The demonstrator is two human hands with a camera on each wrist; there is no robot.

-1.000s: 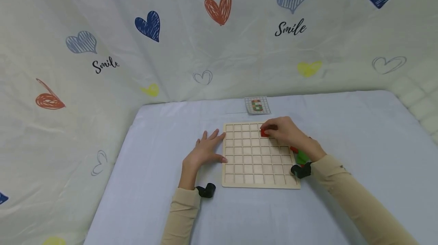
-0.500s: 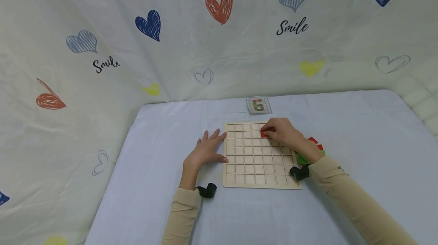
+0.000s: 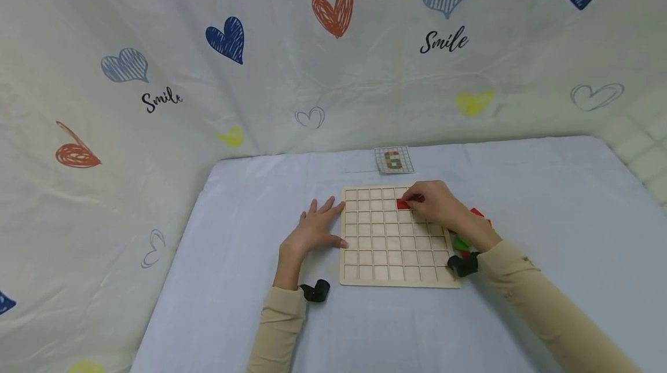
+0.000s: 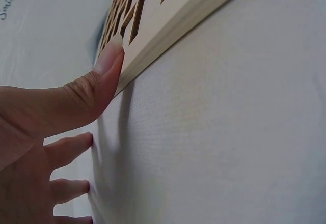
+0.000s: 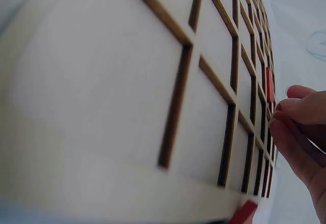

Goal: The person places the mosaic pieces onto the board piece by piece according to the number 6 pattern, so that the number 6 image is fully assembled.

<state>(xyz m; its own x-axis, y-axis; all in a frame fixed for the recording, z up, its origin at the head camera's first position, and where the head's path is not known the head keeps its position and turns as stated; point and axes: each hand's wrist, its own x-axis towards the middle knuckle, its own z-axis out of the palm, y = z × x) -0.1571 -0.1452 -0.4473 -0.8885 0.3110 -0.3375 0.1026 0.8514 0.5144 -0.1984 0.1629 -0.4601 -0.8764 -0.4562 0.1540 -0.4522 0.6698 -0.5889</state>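
A wooden grid board (image 3: 394, 284) lies on the white-covered table. My left hand (image 3: 310, 230) rests at its left edge, fingers spread; in the left wrist view the thumb (image 4: 99, 76) touches the board's edge and the other fingertips are down on the cloth. A red tile (image 3: 400, 204) sits in a cell of the second row from the far side. My right hand (image 3: 439, 204) is over the board's far right part, its bent fingertips right at the tile's right side. In the right wrist view nothing shows between thumb and fingers, and the red tile (image 5: 270, 85) stands just beyond them.
Several loose green tiles (image 3: 461, 242) and red tiles (image 3: 476, 211) lie by the board's right edge, partly hidden by the right forearm. A card (image 3: 383, 165) with a coloured grid pattern lies behind the board. A cloth wall (image 3: 271, 89) with printed hearts rises behind the table.
The red tile has come to lie flatter in its cell. My right fingertips have shifted slightly right, so more of the tile shows. The left hand has stayed in place.
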